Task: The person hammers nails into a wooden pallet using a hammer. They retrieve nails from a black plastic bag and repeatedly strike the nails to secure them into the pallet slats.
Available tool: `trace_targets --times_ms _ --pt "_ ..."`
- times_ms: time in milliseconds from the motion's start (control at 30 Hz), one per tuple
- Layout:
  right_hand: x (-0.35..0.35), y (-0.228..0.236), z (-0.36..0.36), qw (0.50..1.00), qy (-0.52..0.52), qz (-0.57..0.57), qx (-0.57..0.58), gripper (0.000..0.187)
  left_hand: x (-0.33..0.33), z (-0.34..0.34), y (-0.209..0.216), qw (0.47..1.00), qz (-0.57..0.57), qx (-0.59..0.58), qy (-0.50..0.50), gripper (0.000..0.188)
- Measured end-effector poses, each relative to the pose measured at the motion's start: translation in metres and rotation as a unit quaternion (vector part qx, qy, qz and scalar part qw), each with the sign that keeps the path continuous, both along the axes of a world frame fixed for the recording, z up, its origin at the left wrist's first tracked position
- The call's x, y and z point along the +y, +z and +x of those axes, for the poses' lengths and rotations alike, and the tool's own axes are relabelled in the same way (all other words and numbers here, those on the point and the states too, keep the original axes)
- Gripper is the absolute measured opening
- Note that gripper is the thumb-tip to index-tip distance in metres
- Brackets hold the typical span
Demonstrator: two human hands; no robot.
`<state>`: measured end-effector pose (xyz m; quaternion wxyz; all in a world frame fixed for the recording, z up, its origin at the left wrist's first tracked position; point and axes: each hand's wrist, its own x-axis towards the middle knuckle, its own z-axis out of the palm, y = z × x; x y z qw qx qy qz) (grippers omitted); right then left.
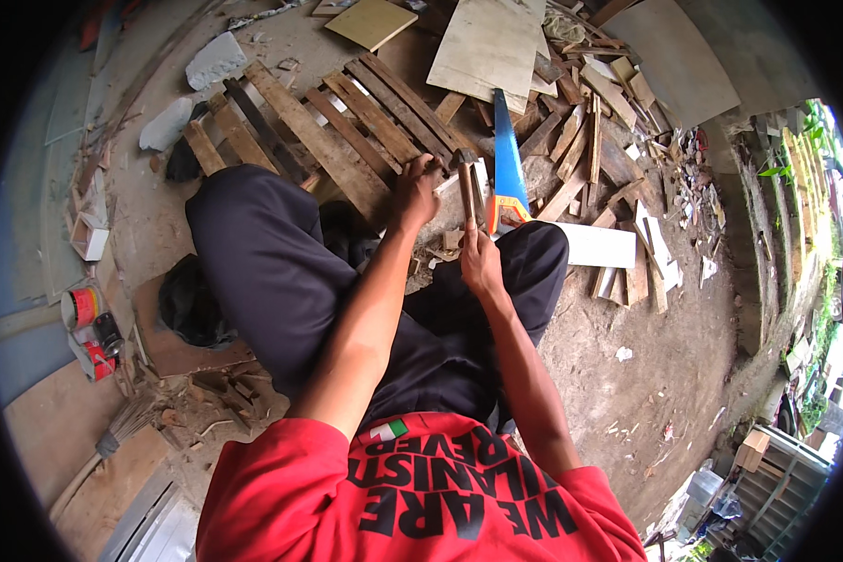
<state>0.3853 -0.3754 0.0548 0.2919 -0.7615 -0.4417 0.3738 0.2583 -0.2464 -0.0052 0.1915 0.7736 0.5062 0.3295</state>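
Note:
My right hand [480, 260] is wrapped round the wooden handle of a hammer [468, 195], which stands nearly upright in view with its dark head at the far end. Just left of the hammer head, my left hand [417, 194] is closed at the near right end of a slatted wooden pallet [323, 131]. Its fingers are curled together, and whatever they pinch is too small or hidden to make out. To the right of the hammer lies a handsaw [508, 155] with a blue blade and an orange handle, close to my right knee.
Loose wooden offcuts [581, 140] are heaped at the far right, beside a pale board [487, 42] and a white plank [601, 245]. A black bag [195, 302] sits left of my leg. Farther left are tins [84, 307] and a broom [122, 426]. White foam-like chunks [215, 61] lie beyond the pallet.

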Motion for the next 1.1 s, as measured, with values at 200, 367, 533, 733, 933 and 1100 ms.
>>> trace_targets --times_ms 200,367,533,733,933,1100 --pt "0.001 0.012 -0.01 0.997 -0.001 0.071 -0.027 0.062 0.001 -0.003 -0.004 1.0 -0.002 0.005 0.0 0.06" --pt "0.002 0.017 -0.007 0.999 0.002 0.043 -0.025 0.064 0.001 -0.002 -0.004 1.0 0.005 0.005 0.0 0.061" --pt "0.001 0.008 -0.004 0.999 -0.008 0.022 -0.023 0.063 -0.001 0.003 -0.003 1.0 -0.011 0.014 0.004 0.059" --pt "-0.002 0.014 -0.013 0.998 -0.01 0.065 0.005 0.057 -0.002 -0.005 -0.007 1.0 -0.002 0.005 0.003 0.062" --pt "0.003 0.005 -0.007 0.998 0.009 0.058 -0.018 0.056 0.002 -0.003 -0.003 1.0 0.014 0.005 0.003 0.061" --pt "0.001 0.004 -0.004 1.0 -0.001 0.022 -0.015 0.055 -0.001 0.0 -0.002 1.0 -0.024 0.008 0.001 0.062"
